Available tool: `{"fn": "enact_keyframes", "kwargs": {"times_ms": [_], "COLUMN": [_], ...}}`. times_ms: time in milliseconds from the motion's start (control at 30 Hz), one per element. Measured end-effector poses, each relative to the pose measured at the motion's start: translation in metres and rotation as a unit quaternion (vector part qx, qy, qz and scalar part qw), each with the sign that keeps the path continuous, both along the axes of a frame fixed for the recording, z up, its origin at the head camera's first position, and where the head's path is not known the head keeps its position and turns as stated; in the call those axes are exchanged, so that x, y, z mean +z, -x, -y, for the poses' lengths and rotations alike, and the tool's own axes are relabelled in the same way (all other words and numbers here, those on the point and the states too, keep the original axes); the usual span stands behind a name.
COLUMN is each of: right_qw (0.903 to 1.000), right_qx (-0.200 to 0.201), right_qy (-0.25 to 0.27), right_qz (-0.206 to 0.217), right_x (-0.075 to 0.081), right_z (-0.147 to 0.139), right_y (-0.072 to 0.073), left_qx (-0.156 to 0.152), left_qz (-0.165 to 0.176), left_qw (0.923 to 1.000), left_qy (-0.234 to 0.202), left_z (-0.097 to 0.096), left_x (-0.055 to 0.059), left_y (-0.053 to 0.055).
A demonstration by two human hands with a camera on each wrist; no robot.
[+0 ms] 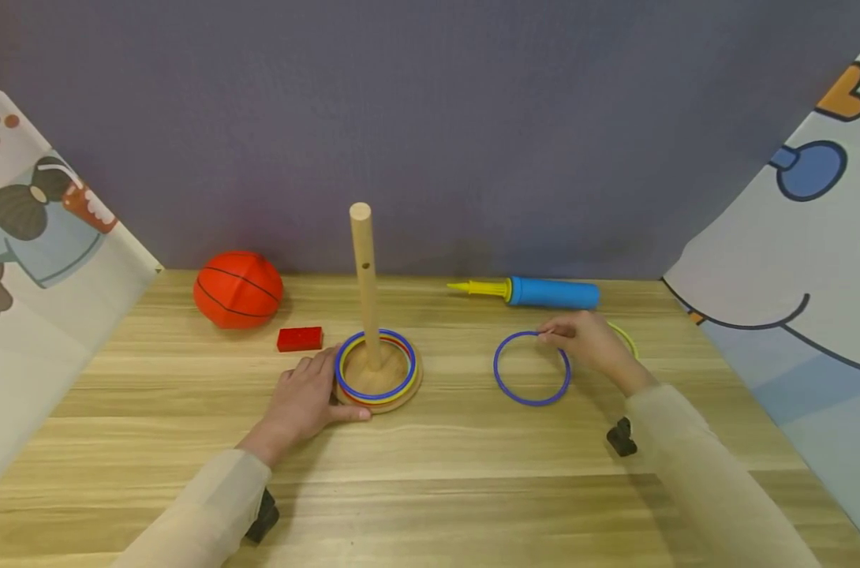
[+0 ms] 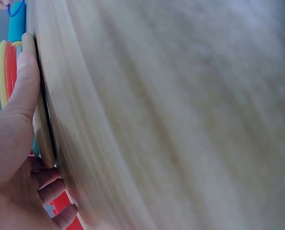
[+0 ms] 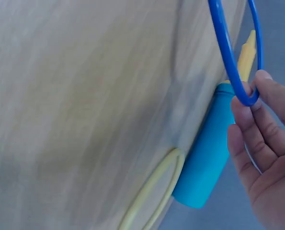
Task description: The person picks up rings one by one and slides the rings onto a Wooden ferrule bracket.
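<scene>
A wooden ring-toss stand (image 1: 364,276) stands upright, with several coloured rings stacked around its post, a blue ring (image 1: 373,397) on top. My left hand (image 1: 302,398) holds the round base (image 2: 44,129) at its left side, thumb along the near edge and fingers round the far side. Off to the right, my right hand (image 1: 589,343) pinches another blue ring (image 1: 536,404) between thumb and fingertips. In the right wrist view this blue ring (image 3: 227,48) hangs above the table. A yellow ring (image 1: 626,338), partly hidden by the right hand, lies behind it.
A blue hand pump (image 1: 554,293) with a yellow nozzle lies along the back edge. At the back left sits an orange ball (image 1: 238,290), and a red toy brick (image 1: 300,339) lies near the left fingers. A grey partition (image 1: 430,142) rises behind the wooden table (image 1: 430,489).
</scene>
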State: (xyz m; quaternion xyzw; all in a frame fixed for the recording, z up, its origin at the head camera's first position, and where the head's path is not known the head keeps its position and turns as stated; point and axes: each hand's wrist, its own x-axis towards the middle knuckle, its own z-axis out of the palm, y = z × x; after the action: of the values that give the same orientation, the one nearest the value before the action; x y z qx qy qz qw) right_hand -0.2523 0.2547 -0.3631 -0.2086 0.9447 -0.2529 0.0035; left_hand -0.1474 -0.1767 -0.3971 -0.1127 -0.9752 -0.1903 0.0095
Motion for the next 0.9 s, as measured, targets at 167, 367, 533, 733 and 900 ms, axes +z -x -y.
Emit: {"fn": "enact_keyframes", "kwargs": {"times_ms": [167,367,533,733,900], "right_qw": [0.9996,0.9979,0.9955,0.9916,0.986], "right_qx": [0.016,0.051,0.071,0.096,0.124], "right_qy": [-0.015,-0.012,-0.014,-0.027,-0.016], "right_qz": [-0.016,-0.038,-0.062,-0.082,-0.11], "right_x": [0.01,0.023,0.039,0.062,0.079], "right_z": [0.007,0.019,0.032,0.051,0.065], "right_y": [-0.007,-0.014,-0.023,-0.033,-0.039], "left_qx": [-0.002,0.0,0.0,0.0,-0.002], "left_qz": [0.001,-0.001,-0.003,-0.003,-0.003], "left_qw": [1.0,1.0,1.0,1.0,1.0], "left_qy": [0.001,-0.001,-0.004,-0.005,-0.003], "left_z": [0.0,0.0,0.001,0.001,0.001], "left_x": [0.0,-0.001,-0.002,-0.002,-0.002], "left_y": [-0.001,-0.001,0.0,0.0,0.0]}}
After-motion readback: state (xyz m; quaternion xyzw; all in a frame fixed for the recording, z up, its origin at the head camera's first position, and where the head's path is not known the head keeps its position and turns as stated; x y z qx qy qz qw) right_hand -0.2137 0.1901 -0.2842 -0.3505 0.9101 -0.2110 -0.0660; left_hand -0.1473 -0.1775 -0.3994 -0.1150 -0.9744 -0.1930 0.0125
